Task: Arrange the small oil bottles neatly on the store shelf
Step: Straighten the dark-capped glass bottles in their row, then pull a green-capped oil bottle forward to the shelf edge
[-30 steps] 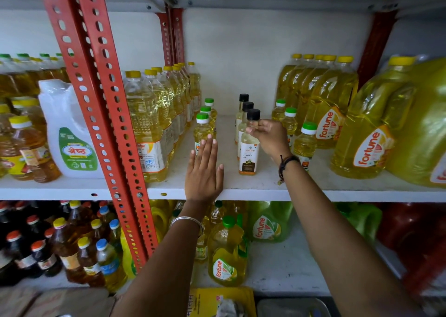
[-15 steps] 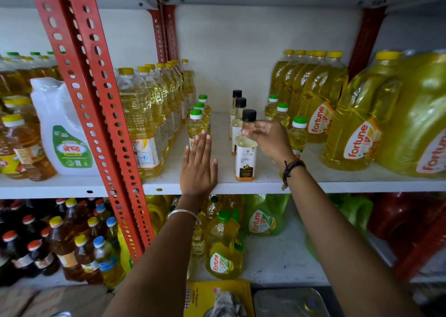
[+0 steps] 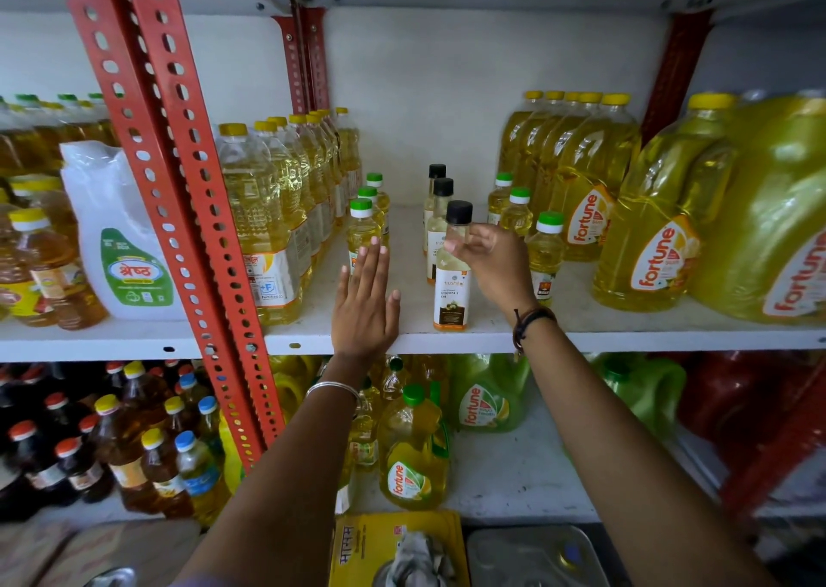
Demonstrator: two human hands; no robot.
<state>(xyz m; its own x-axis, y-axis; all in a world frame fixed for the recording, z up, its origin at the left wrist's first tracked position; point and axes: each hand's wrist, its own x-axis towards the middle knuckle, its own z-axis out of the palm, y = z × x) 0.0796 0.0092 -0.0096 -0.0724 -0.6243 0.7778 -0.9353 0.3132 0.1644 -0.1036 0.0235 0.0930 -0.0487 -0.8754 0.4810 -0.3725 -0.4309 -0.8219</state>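
Three slim black-capped oil bottles stand in a row on the white shelf (image 3: 625,338). My right hand (image 3: 496,264) holds the front one, a coconut oil bottle (image 3: 451,296), by its neck; it stands upright close to the shelf's front edge. Two more black-capped bottles (image 3: 440,197) stand behind it. My left hand (image 3: 364,305) lies flat and open on the shelf, its fingertips at the front bottle of a row of small green-capped bottles (image 3: 363,229). Another row of green-capped small bottles (image 3: 546,251) stands right of my right hand.
Tall yellow-capped oil bottles (image 3: 268,211) line the left, behind a red perforated upright (image 3: 196,211). Large Fortune jugs (image 3: 652,247) fill the right. A white jug (image 3: 120,238) stands further left. The lower shelf holds more bottles and jugs (image 3: 415,452).
My right hand has kept its hold on the front black-capped bottle, which now stands slightly nearer the shelf's front edge. My left hand stays flat in the same place.
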